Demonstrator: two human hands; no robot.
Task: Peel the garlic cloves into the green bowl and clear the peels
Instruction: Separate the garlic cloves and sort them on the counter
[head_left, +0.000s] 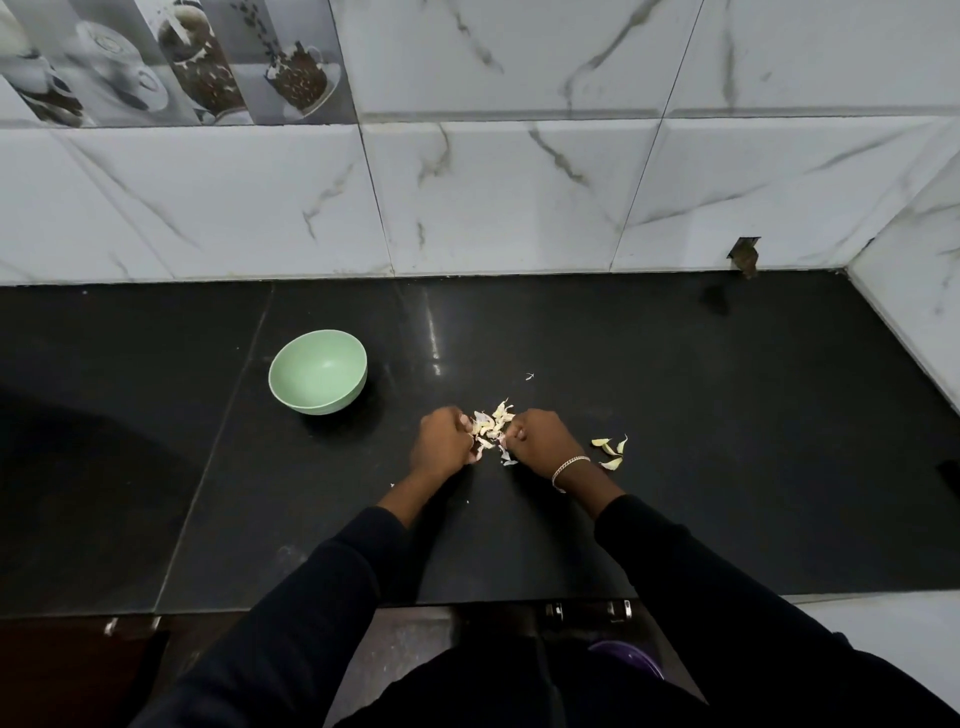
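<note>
A home kitchen — black stone counter (623, 415) backed by marble-look wall tiles (519, 197), coffee-cup decorative tiles (171, 62) at upper left.

Upright green bowl (318, 371), seemingly empty; pale peels (491, 423) heaped near it.

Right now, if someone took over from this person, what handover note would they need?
Left hand and right hand: fingers curled at the peel pile between them; what they grip is hidden.
Green bowl: upright, back-left of the hands, no cloves visible inside.
A few loose pieces lie right of the right hand.
Left to do: cloves into bowl, peels cleared.
</note>
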